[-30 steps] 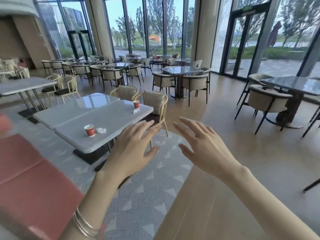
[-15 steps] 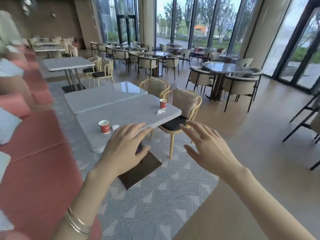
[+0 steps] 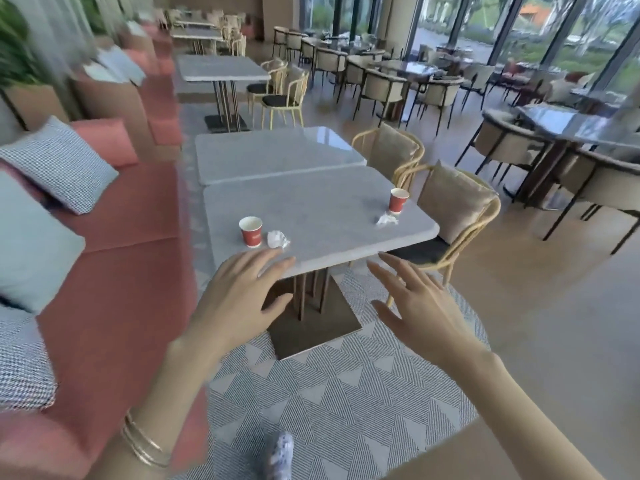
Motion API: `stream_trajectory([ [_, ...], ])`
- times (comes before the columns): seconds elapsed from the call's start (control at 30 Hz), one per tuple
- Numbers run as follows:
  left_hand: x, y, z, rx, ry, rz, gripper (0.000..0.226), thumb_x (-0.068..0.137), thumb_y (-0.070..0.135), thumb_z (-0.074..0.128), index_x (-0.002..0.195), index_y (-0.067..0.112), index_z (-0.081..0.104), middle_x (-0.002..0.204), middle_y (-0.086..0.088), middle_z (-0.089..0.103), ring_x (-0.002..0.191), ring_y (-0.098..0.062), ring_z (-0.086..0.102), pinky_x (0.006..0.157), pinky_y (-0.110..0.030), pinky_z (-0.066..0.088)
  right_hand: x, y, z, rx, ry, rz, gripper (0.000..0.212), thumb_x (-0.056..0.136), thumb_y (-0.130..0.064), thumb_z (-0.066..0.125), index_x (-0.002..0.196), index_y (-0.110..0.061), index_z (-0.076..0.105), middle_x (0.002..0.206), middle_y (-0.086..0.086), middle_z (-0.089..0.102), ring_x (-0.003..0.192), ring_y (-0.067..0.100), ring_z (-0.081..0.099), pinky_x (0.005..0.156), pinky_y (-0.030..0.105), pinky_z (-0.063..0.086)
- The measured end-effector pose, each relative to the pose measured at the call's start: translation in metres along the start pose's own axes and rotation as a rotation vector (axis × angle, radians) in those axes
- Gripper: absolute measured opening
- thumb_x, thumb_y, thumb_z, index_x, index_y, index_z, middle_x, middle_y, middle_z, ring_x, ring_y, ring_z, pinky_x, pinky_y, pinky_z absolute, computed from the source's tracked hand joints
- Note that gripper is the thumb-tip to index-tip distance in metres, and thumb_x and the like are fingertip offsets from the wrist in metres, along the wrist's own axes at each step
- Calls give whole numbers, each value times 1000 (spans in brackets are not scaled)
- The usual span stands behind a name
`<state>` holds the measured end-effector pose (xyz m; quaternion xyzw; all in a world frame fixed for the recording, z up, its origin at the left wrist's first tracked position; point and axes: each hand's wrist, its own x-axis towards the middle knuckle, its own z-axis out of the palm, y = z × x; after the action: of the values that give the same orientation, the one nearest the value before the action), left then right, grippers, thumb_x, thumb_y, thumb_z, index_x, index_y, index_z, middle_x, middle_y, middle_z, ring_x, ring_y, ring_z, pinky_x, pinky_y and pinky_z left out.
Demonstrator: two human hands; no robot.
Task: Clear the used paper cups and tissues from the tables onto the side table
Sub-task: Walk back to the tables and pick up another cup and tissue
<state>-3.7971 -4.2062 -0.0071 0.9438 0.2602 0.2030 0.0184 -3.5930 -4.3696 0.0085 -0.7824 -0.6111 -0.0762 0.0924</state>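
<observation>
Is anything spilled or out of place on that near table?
Nothing spilled. Both red cups, near cup and far cup, stand upright on the table. The only litter is a crumpled tissue beside each: near tissue, far tissue. Both hands are open and empty.

Bright window daylight, blurred edges, wide-angle distortion

The person is extending both bare arms forward, the left hand (image 3: 239, 299) and right hand (image 3: 420, 306) hovering palm-down, fingers spread, grasping nothing.
</observation>
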Motion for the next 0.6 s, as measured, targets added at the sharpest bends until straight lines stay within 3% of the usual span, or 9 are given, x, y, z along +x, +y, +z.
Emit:
stream_trajectory([
  [0.2, 61, -73, 31, 26, -24, -41, 54, 79, 30, 69, 129, 18, 54, 133, -2, 53, 120, -24, 51, 98, -39, 39, 100, 17, 41, 2, -41, -18, 56, 91, -33, 51, 142, -23, 31, 148, 2, 31, 134, 22, 32, 107, 40, 30],
  [0.6, 176, -214, 68, 5, -78, -133, 49, 81, 33, 67, 126, 17, 56, 133, -4, 53, 122, -26, 48, 101, -38, 36, 278, 15, 109, 83, -84, -66, 54, 88, -31, 57, 138, -21, 39, 144, 3, 39, 130, 22, 40, 100, 37, 36],
])
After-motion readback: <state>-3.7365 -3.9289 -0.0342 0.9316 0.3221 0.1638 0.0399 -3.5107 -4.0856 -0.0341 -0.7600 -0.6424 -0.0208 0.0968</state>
